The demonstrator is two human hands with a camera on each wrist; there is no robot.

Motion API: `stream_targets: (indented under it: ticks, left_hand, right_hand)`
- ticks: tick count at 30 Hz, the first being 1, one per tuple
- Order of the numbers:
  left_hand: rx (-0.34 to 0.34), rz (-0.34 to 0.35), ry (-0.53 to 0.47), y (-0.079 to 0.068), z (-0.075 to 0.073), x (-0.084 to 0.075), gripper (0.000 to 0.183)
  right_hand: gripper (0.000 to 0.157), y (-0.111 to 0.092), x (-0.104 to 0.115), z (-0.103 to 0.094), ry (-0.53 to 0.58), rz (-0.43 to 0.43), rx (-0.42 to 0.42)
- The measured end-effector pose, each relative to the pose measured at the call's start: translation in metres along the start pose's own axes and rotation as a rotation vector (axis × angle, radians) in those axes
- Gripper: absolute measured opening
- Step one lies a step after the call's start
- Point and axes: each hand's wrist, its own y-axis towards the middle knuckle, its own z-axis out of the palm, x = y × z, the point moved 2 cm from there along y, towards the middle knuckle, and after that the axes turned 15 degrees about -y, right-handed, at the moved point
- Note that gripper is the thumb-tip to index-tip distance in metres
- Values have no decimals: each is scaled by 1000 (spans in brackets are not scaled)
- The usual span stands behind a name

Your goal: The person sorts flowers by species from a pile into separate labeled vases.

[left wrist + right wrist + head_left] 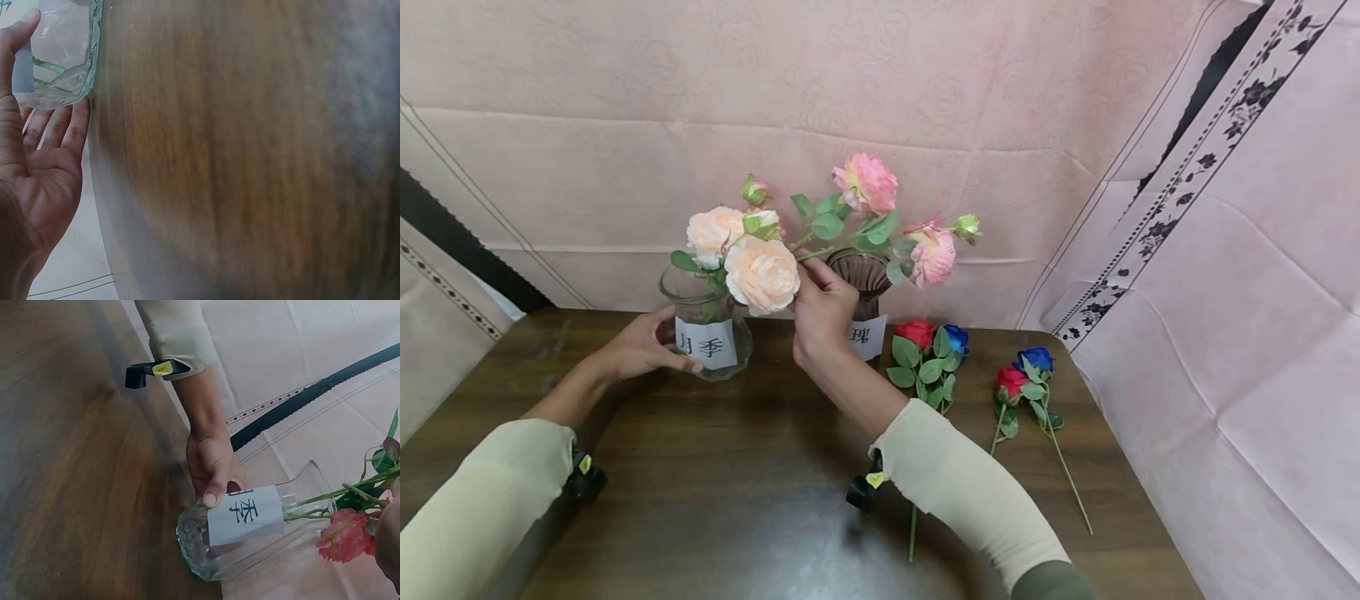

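Observation:
My left hand (647, 346) grips a clear glass vase (743, 346) low down, its thumb on the white paper label (247, 515) and its fingers round the far side. Green stems (50, 65) show through the glass. Peach-coloured flowers (763, 275) lean out over the vase's rim. My right hand (823, 312) is just right of them and pinches a green flower stem (816, 252); the fingertips are partly hidden behind a bloom. That stem runs towards pink flowers (867, 183) with green leaves. In the right wrist view only part of the right hand (389, 534) shows, at the edge.
Behind my right wrist stands a brown ribbed vase (861, 275) with its own label (868, 336). Red (915, 333) and blue (1036, 360) roses on long stems lie to the right on the wooden table (722, 517). Pink patterned cloth (1000, 83) hangs behind.

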Motion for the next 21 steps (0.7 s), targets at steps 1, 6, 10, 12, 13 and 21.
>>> stream_targets:
  ticks: [1, 6, 10, 12, 13, 21]
  left_hand:
    - [-2, 0, 2, 0, 0, 0, 104]
    - [-4, 8, -2, -1, -1, -1, 103]
    - [-1, 12, -12, -1, 0, -2, 104]
    - [-2, 13, -13, -1, 0, -1, 105]
    - [-4, 13, -13, -1, 0, -1, 105]
    - [1, 11, -38, -1, 1, -2, 102]
  right_hand:
    - [20, 0, 0, 2, -2, -11, -7]
    - [18, 0, -4, 13, -33, -36, -21]
    - [23, 0, -10, 20, -44, -34, -10]
    - [29, -1, -12, 23, -10, -37, 4]
    - [31, -1, -14, 25, 12, -40, 13]
    - [28, -5, -20, 33, -66, -84, 49]
